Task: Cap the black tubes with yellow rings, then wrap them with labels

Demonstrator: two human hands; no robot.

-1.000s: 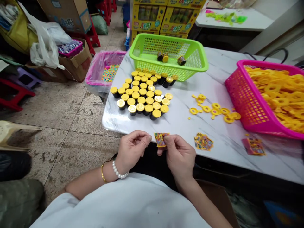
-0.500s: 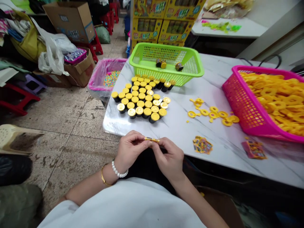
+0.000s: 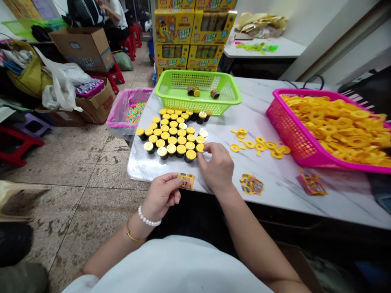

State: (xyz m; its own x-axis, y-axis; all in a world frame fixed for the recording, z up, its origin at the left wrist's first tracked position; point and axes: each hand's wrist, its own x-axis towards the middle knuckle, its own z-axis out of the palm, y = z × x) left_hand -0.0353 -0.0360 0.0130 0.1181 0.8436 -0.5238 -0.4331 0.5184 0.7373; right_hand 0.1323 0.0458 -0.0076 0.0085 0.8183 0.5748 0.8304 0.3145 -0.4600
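My left hand [image 3: 163, 191] pinches a small yellow-and-purple printed label [image 3: 187, 181] between thumb and fingers, just over the table's front edge. At the front right of a group of small black cups with yellow lids [image 3: 172, 140], my right hand [image 3: 216, 165] has its thumb and fingertips closed about one yellow-lidded cup [image 3: 200, 148]. My fingers partly cover that cup. A loose pile of similar labels [image 3: 252, 184] lies to the right of my right hand, and a thicker stack of labels [image 3: 312, 184] sits farther right.
Behind the cups stands a green basket [image 3: 198, 106] with 3 small cups inside. Yellow ring-shaped pieces [image 3: 259, 145] lie on the marble-patterned table [image 3: 210, 211]. A pink basket [image 3: 293, 140] heaped with yellow rings is at right. A pink tub [image 3: 117, 112] of coloured beads stands left.
My hands have parted. The label, seen edge-on between both hands before, now shows its printed face in my left hand. My right hand has moved forward to a cup.
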